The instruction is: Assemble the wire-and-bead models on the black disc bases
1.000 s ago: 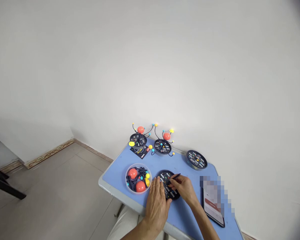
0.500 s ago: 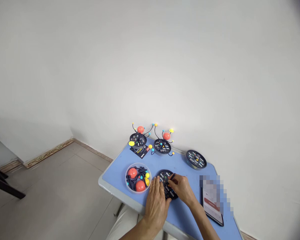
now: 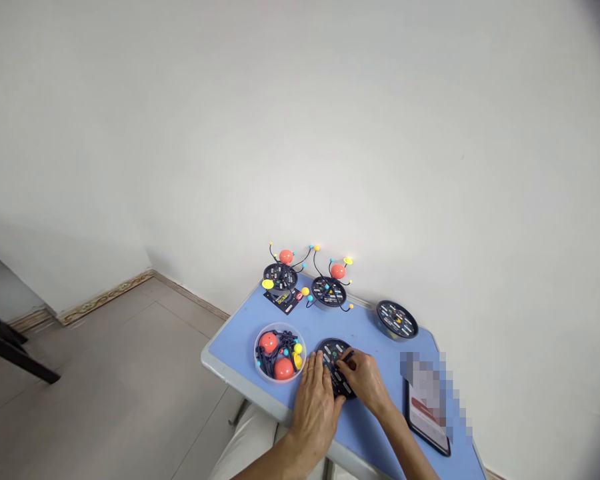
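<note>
My left hand [image 3: 315, 399] lies flat with its fingers stretched along the left edge of a round black disc [image 3: 333, 348] printed with small labels. Its thumb touches the disc's near edge. Over the right half of that disc, my right hand [image 3: 364, 379] pinches a thin black rod [image 3: 349, 357], its lower end hidden by the fingers. Left of my hands stands a clear round tub [image 3: 256, 371]. Inside are red domes [image 3: 283, 369], dark rods and small yellow and blue balls.
Two models, one at the back left [image 3: 281, 277] and one beside it [image 3: 329, 291], carry red balls on curved arms. A black card [image 3: 286, 304] lies by the first. Another labelled disc [image 3: 397, 319] sits on a tub at the back right. A phone [image 3: 429, 419] lies right of my arm.
The rod has swung from slanting to the right to a steeper stance, and less of it shows above my right hand. My left hand stays on the disc. The view has shifted slightly.
</note>
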Motion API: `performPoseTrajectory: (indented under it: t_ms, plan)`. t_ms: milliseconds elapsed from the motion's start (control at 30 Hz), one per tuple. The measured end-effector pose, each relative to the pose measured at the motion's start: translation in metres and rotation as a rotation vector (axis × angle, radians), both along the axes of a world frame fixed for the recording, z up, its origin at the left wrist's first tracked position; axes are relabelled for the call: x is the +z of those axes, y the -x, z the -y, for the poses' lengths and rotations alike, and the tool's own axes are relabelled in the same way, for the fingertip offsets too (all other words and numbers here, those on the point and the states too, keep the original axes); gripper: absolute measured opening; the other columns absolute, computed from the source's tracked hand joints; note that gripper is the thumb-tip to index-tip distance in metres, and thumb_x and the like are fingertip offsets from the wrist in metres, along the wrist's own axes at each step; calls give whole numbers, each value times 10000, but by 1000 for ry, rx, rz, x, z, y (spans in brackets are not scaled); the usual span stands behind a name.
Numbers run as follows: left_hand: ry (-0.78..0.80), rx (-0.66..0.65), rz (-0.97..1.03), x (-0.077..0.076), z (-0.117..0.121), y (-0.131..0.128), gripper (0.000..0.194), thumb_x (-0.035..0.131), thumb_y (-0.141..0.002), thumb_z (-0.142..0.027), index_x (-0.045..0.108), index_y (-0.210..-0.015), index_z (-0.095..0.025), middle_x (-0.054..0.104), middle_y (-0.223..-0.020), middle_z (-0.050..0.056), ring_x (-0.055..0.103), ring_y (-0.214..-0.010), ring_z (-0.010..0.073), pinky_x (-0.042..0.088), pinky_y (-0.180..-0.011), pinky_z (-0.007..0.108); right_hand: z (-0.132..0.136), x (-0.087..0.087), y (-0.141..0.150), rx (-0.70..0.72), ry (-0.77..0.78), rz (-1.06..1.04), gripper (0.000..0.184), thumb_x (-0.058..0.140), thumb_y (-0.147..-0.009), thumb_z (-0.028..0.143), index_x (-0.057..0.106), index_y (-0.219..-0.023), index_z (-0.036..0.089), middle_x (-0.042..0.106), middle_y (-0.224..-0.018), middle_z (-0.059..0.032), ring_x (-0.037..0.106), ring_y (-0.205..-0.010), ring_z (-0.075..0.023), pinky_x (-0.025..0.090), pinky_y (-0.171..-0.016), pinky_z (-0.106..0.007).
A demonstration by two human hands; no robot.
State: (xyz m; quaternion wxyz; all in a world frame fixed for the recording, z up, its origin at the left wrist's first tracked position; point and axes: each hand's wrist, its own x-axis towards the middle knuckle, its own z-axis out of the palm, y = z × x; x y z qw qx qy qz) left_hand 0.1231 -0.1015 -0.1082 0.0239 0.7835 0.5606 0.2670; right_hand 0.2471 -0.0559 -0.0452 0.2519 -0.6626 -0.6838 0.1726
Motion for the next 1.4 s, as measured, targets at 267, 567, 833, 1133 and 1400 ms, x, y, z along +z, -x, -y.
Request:
performPoseTrajectory:
  t_ms: [267,567,833,1133,1400]
  plan:
    - [-11,-5,-46,8,4,2,552,629,-830,-182,539,-1338,13,475,-1436,278,455,-1342,369,429,-1101,501,12,-8,20,-204,73,280,194,494,-914,204,642,-803,147,746,-797,-151,692,-717,-231,342,-590,-279]
    - [-85,8,-59,7,4,3,536,619,-839,-173,546,-1352,-37,507,-1419,262,482,-1316,390,455,-1065,531,16,-2,29,-220,95,356,197,457,-976,233,623,-955,129,761,-895,-138,722,-828,-245,379,-625,-278]
    - [-129,16,-39,-3,-1,2,517,622,-816,-134,576,-1324,-50,531,-1402,252,509,-1296,382,470,-1048,529,21,2,33,-236,72,340,205,441,-974,216,618,-993,116,755,-941,-144,718,-871,-239,402,-649,-271]
    - [-158,30,-35,-6,-4,2,465,621,-809,-133,612,-1262,-30,552,-1381,254,541,-1272,360,485,-1043,498,17,7,30,-248,54,282,125,542,-893,175,652,-832,174,762,-851,-103,714,-822,-222,383,-618,-257]
    - [-104,10,-67,3,1,3,527,659,-814,-150,568,-1317,-24,512,-1408,277,499,-1302,390,460,-1057,525,16,-2,25,-169,16,196,168,501,-887,202,618,-769,179,749,-813,-120,695,-750,-230,405,-619,-275]
